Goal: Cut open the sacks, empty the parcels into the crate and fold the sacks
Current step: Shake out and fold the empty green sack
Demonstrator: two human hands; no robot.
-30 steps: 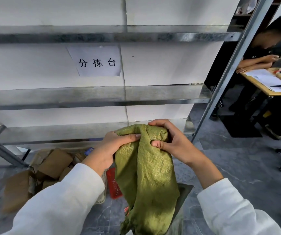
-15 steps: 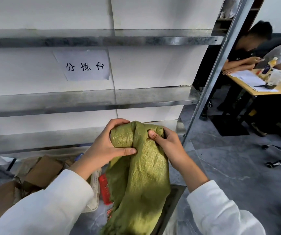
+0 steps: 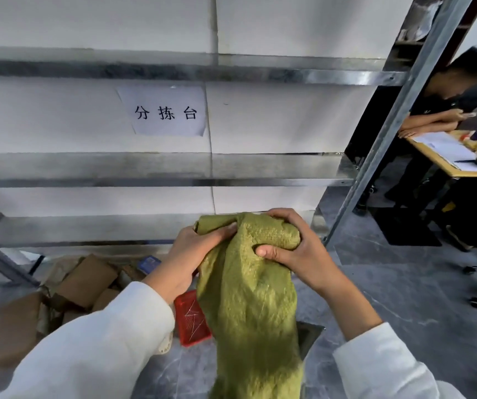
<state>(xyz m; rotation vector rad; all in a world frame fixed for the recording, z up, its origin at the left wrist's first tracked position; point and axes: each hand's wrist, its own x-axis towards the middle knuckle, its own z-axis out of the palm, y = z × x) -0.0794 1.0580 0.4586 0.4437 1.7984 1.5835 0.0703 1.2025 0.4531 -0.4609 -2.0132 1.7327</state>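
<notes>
Shifting since a moment ago, the right hand [image 3: 297,251] now wraps over the bunched top of the green sack [image 3: 248,306]. A metal shelf rack [image 3: 174,168] stands behind. The sack hangs in front, gripped at its top by both hands. Cardboard parcels [image 3: 84,280] lie lower left. The left hand [image 3: 194,254] clutches the sack's left edge.

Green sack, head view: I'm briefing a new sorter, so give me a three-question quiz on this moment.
1. True or false: the left hand and the right hand both grip the green sack.
2. The cardboard parcels lie: A) on a trolley, B) low at left, below the lowest shelf, C) in the right hand.
3. What bears the black characters?
Key: 1 true; 2 B; 3 the paper sign.
</notes>
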